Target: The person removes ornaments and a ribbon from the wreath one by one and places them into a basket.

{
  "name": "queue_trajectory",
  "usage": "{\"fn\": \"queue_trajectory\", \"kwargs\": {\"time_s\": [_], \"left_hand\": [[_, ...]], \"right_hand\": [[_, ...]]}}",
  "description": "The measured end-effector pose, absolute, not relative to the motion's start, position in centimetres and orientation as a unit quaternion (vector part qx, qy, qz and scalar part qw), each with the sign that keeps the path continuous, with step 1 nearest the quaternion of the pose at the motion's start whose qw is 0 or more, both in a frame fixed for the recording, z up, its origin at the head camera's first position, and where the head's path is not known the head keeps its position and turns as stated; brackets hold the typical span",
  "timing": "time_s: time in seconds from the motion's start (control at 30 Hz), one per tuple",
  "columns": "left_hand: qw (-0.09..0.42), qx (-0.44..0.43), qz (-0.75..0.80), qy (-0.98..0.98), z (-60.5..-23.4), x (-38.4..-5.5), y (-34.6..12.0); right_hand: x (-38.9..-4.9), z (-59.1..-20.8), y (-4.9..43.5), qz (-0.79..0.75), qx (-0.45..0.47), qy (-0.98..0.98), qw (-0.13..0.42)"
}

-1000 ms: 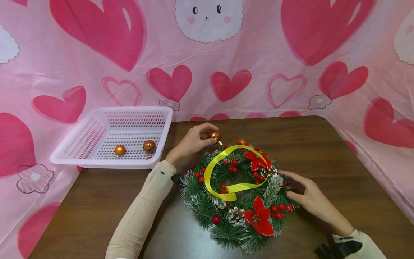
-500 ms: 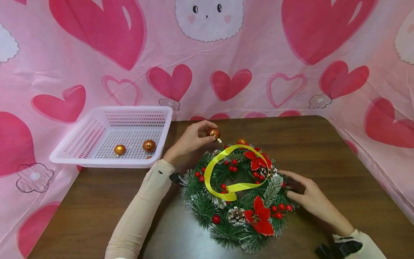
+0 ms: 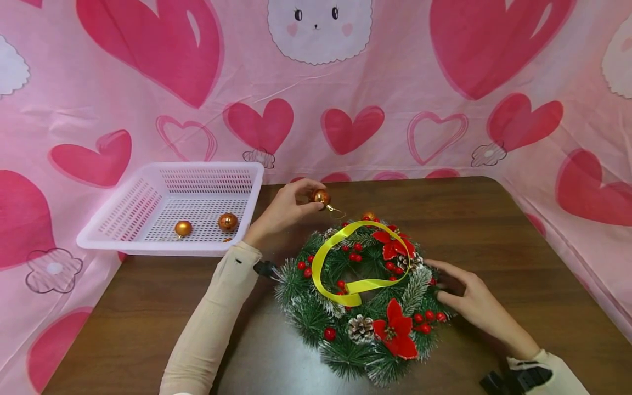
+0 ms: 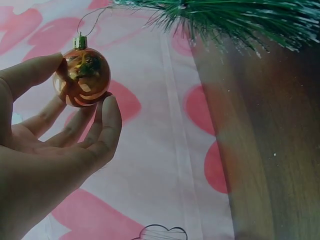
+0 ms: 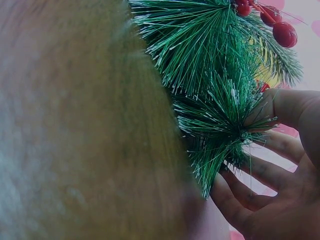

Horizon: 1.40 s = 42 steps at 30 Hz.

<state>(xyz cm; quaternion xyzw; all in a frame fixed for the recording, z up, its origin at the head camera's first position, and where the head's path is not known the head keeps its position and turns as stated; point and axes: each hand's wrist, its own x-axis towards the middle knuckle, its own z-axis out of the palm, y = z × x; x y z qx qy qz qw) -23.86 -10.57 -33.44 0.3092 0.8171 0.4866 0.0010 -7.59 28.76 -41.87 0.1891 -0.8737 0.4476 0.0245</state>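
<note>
My left hand (image 3: pixel 288 211) pinches a shiny copper bauble (image 3: pixel 321 198) between thumb and fingertips, above the table at the wreath's far left. The bauble's gold cap and thin wire loop point toward the wreath in the head view. Green Christmas wreath (image 3: pixel 345 356) lies flat on the table, trimmed with red flowers, red berries and frosted pinecones. A yellow ribbon (image 3: pixel 323 258) loops over its top. At the wreath's right edge, my right hand (image 3: pixel 471 299) grips the greenery, thumb on a pine tuft (image 5: pixel 220 115) and fingers curled behind it. Another gold bauble (image 3: pixel 368 216) sits at the wreath's far edge.
A white perforated basket (image 3: pixel 163 249) stands at the back left of the brown table (image 3: pixel 148 318). In it lie a gold bauble (image 3: pixel 183 228), a copper bauble (image 3: pixel 227 222) and part of another. Behind the table hangs a pink heart-print cloth (image 3: pixel 395 82).
My left hand has drawn the bauble slightly back and to the left, away from the wreath, and its wire loop now shows. My right hand and the wreath have stayed put.
</note>
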Motion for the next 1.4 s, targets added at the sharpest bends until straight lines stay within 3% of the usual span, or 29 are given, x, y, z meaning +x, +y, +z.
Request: {"fn": "queue_trajectory", "kwargs": {"time_s": [0.87, 1.13, 1.4], "left_hand": [[-0.048, 0.303, 0.504, 0.807, -31.7, -22.4, -11.7], [-0.058, 0.259, 0.5, 0.824, -30.7, -20.5, -13.3], [-0.085, 0.251, 0.476, 0.839, -27.6, -16.9, -13.7]], "right_hand": [[-8.0, -42.0, 28.9, 0.452, 0.189, -0.871, 0.014], [-7.9, -41.5, 28.6, 0.459, 0.199, -0.866, 0.022], [-7.9, -41.6, 28.7, 0.445, 0.188, -0.875, 0.018]]}}
